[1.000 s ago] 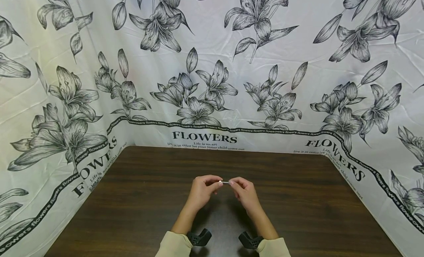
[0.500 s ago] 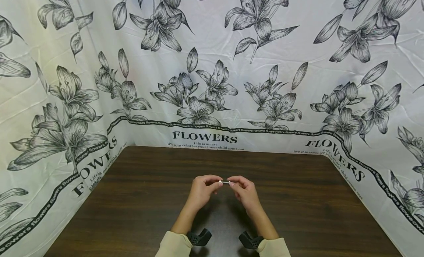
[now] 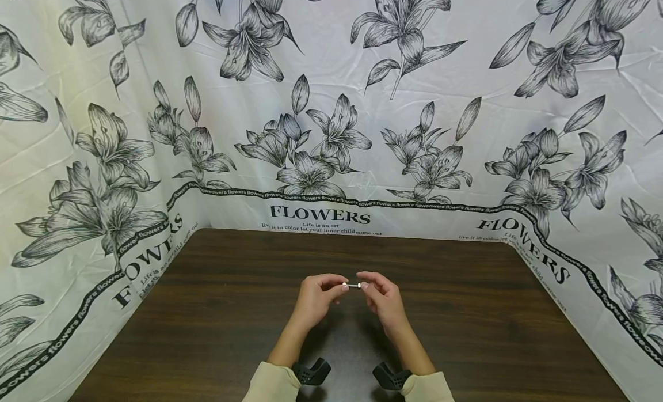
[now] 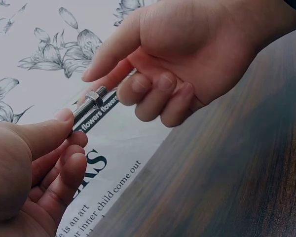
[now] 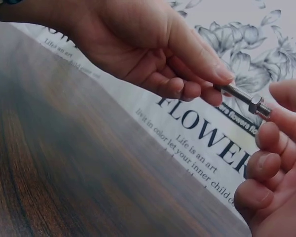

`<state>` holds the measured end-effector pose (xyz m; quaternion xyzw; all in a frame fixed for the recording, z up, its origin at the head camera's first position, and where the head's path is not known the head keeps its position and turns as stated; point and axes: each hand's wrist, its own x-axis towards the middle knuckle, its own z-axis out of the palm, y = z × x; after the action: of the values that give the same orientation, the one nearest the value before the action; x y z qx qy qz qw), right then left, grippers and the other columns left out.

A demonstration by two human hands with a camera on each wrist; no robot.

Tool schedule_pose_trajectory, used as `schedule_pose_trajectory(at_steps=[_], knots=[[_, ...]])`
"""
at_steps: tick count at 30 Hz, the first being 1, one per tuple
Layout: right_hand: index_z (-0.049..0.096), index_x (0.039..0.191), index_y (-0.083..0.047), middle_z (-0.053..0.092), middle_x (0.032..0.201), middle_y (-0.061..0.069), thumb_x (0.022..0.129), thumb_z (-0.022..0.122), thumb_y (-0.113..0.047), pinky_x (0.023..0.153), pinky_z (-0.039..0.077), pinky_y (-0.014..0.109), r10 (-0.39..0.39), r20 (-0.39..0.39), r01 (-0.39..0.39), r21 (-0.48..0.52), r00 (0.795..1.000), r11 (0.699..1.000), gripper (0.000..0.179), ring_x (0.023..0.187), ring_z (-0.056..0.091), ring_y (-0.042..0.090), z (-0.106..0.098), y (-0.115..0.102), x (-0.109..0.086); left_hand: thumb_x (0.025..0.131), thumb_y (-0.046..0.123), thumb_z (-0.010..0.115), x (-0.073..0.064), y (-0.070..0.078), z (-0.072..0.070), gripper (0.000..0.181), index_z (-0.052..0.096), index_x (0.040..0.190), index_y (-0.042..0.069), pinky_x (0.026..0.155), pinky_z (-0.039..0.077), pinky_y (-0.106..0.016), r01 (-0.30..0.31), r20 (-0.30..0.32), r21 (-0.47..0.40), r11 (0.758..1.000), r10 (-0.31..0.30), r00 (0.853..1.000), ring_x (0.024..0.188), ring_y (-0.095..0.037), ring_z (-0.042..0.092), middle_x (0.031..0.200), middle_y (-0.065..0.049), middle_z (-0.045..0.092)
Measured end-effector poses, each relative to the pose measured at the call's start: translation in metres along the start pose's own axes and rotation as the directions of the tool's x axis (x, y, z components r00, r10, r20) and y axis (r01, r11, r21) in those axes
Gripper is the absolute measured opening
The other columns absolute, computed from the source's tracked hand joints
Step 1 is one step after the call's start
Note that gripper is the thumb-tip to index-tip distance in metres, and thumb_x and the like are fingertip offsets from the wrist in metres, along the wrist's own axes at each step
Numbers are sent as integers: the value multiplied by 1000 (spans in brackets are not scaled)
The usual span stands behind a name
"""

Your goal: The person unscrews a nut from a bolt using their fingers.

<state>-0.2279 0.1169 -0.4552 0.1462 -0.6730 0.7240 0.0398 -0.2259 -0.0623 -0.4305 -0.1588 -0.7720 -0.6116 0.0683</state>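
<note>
Between thumb and fingers, my left hand [image 3: 313,297] pinches a silvery threaded bolt [image 4: 82,114], held above the table. Its gripped end is hidden by the fingers. A hex nut [image 4: 95,98] sits on the thread near the free end, with a short bit of thread beyond it. My right hand [image 3: 384,301] is just beside that end. In the left wrist view its thumb stands apart from the nut and its index finger reaches behind the bolt, while the other fingers curl loosely. The right wrist view shows the same bolt with the nut near its tip.
A dark wood-grain table [image 3: 233,333] lies under both hands. White cloth [image 3: 430,74] printed with lilies and lettering hangs along its back and sides. Black devices, one a wrist camera [image 3: 312,372], sit at each wrist by the pale sleeves.
My right fingers have come off the nut and spread apart, the hand shifting slightly right, so the nut end now shows. The left hand stays where it was with the bolt.
</note>
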Motion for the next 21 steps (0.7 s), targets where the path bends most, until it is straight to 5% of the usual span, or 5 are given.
schedule_pose_trajectory(at_steps=[7,12,21], knots=[[65,98,10,44,56,2,100,54,-9,46,33,19,83,-6,-83,-75,997,994,22,48,40,9,1,0,1,86,-1,71,0,1,0,8,72,93,-4,53,51,-25,-2,1,-16,1000,2,1000,67,-48,61,78,-17,68],[64,86,8,42,53,1,100,54,-11,43,29,19,116,-5,-116,-94,993,989,26,45,36,6,3,-2,1,86,-1,71,0,1,-1,8,73,93,-2,53,51,-24,-5,3,-21,1000,5,1000,67,-48,61,79,-16,68],[66,90,7,45,56,3,97,57,-7,45,33,19,90,-15,-91,-77,996,993,17,48,40,9,3,0,1,86,-1,71,0,0,-1,8,73,93,-2,54,52,-27,-8,3,-13,1000,8,1000,65,-47,61,76,-16,67]])
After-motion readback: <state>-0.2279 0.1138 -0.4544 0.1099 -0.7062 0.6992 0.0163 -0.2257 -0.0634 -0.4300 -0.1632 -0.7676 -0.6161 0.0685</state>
